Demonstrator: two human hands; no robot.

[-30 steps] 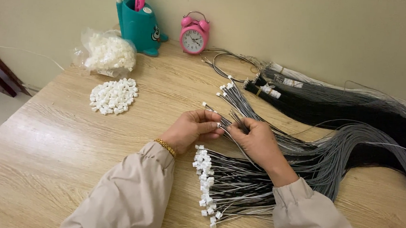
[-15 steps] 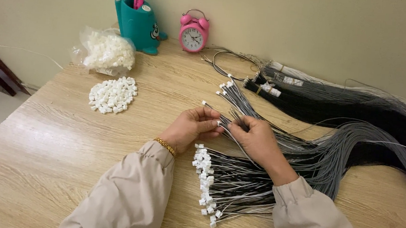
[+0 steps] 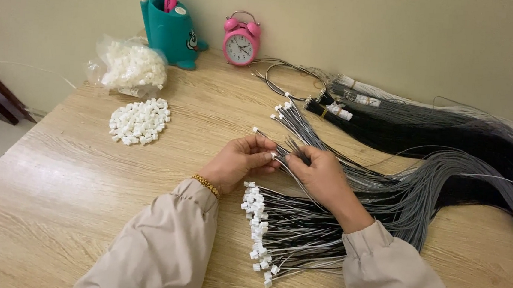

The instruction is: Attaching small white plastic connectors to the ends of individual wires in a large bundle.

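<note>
My left hand and my right hand meet at the middle of the wooden table. Their fingertips pinch a thin grey and black wire tipped with a small white connector. Just below the hands lies a fanned bundle of wires with white connectors on their ends. Beyond the hands a few more connector-tipped wires point toward the wall. A gold bracelet shows on my left wrist.
A loose pile of white connectors lies to the left, behind it a clear bag of more connectors. A teal pen holder and a pink alarm clock stand by the wall. Thick black and grey wire bundles cover the right side.
</note>
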